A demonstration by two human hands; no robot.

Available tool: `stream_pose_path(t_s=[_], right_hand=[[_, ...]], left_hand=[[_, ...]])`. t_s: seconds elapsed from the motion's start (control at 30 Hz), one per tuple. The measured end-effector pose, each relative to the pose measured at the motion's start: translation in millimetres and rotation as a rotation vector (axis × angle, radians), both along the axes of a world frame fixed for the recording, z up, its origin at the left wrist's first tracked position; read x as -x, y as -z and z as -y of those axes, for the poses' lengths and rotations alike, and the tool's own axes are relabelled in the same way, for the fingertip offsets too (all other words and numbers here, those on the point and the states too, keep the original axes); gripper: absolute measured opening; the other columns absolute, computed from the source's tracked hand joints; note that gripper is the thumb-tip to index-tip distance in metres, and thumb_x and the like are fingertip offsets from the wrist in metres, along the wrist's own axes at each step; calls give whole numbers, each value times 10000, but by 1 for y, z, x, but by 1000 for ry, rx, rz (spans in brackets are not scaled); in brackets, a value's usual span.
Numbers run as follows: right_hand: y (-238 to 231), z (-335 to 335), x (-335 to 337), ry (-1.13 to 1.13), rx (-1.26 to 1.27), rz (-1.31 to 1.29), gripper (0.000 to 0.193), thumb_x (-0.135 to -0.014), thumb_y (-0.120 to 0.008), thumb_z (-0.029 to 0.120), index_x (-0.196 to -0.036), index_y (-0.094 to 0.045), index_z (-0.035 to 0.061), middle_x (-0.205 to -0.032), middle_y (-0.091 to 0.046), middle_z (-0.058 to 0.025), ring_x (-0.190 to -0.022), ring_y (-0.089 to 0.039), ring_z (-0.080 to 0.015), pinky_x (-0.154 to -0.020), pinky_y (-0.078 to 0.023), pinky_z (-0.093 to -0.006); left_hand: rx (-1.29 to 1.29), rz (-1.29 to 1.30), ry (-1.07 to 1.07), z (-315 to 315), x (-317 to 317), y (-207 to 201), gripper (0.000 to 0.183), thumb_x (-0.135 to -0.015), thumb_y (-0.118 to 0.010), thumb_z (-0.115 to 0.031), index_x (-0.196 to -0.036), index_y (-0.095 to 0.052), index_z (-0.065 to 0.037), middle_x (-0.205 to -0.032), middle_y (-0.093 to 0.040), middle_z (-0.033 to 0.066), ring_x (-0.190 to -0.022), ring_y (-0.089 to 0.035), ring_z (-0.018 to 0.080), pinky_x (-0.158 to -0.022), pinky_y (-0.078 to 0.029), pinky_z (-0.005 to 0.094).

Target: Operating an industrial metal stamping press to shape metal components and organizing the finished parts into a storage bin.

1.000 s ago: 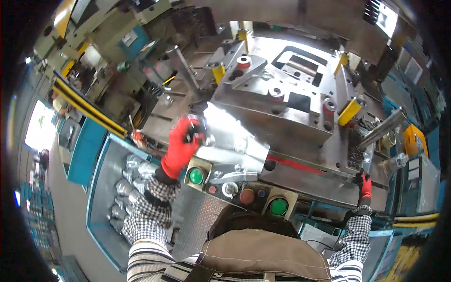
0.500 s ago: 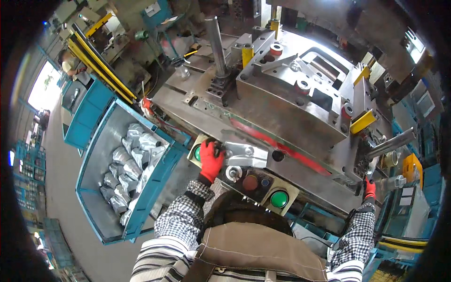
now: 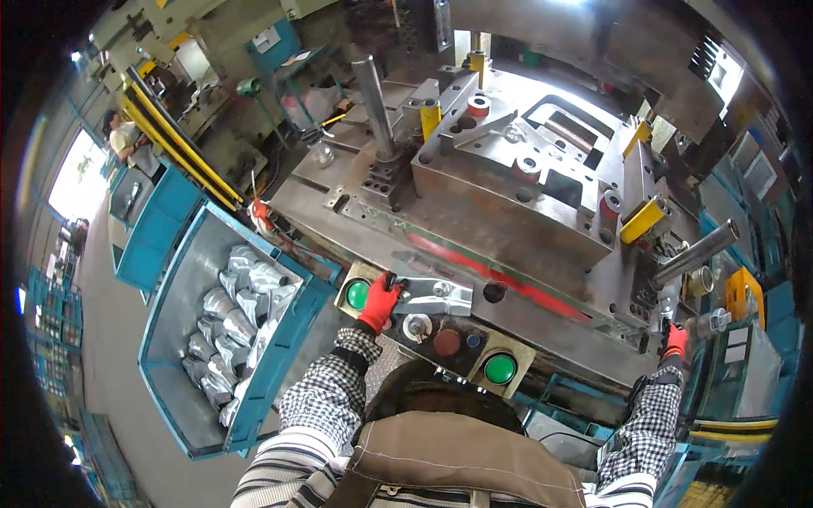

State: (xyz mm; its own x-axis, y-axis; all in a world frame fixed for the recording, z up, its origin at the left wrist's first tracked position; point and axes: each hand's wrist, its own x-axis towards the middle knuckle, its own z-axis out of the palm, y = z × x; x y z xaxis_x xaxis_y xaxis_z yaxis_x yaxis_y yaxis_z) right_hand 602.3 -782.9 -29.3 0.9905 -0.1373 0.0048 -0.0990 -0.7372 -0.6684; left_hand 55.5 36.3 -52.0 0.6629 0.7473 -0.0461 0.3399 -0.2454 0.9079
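My left hand [image 3: 383, 306], in a red glove with dark fingers, is closed on the left end of a silvery stamped metal part [image 3: 439, 296]. The part lies flat along the front edge of the press bed, just beyond the control box [image 3: 461, 345]. Left of this hand, a green button [image 3: 357, 295] shows uncovered. Far to the right, my right hand [image 3: 675, 340], also red-gloved, is at the bed's right corner with fingers curled. A small shiny thing [image 3: 669, 306] is at its fingertips; its kind is too small to make out.
A large steel die [image 3: 508, 207] with upright posts and yellow cylinders fills the bed ahead. On the left, a blue bin [image 3: 182, 423] contains several silvery metal parts [image 3: 222, 326]. Another green button [image 3: 500, 368] sits near my body. A person [image 3: 127, 140] is at the far left.
The view has shifted slightly. Against the control box, my left hand has moved a little to the right, and more of the left green button shows. My right hand stays at the corner.
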Motion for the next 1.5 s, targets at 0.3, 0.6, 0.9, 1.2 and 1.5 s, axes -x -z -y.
stream_pose_path(t_s=[0.3, 0.6, 0.9, 1.2, 1.5], right_hand=[[-40, 68, 244, -45, -633, 41, 325, -1089, -484, 254, -1175, -668, 0, -967, -708, -68, -800, -600, -197, -757, -491, -339], [-161, -130, 411, -152, -781, 54, 461, -1006, -588, 250, -1389, -541, -1, -1263, -626, -142, -1142, -601, -254, -986, -488, -386], [-280, -418, 197, -708, -1020, -210, 320, -1011, -633, 202, -1275, -656, 22, -1084, -711, -43, -948, -664, -94, -796, -547, -262], [-313, -514, 16, -1112, 105, -37, 355, -1043, -529, 262, -1219, -698, 4, -1143, -738, -125, -1006, -679, -241, -928, -527, -358], [-279, -557, -9, -806, 392, -134, 609, -868, -749, 495, -1327, -673, 101, -1263, -704, -140, -1151, -644, -257, -1005, -482, -405]], left_hand=[[191, 164, 59, 9, -15, -2, 504, -969, -659, -70, -1432, -515, 66, -1232, -704, 151, -1107, -669, 205, -950, -525, 326], [203, 166, 86, -24, 4, 43, 510, -961, -590, 9, -1448, -476, 106, -1276, -678, 209, -1098, -695, 219, -961, -540, 348], [208, 177, 64, -19, 7, 2, 513, -927, -715, -112, -1382, -550, 57, -1198, -705, 171, -1064, -698, 224, -905, -551, 347], [166, 399, 77, -17, 27, -46, 561, -916, -703, -17, -1443, -517, 16, -1392, -623, 163, -1270, -610, 249, -1090, -474, 373], [234, 467, -133, -63, 66, -59, 526, -944, -610, 67, -1455, -496, 20, -1370, -625, 155, -1244, -611, 251, -1075, -488, 378]])
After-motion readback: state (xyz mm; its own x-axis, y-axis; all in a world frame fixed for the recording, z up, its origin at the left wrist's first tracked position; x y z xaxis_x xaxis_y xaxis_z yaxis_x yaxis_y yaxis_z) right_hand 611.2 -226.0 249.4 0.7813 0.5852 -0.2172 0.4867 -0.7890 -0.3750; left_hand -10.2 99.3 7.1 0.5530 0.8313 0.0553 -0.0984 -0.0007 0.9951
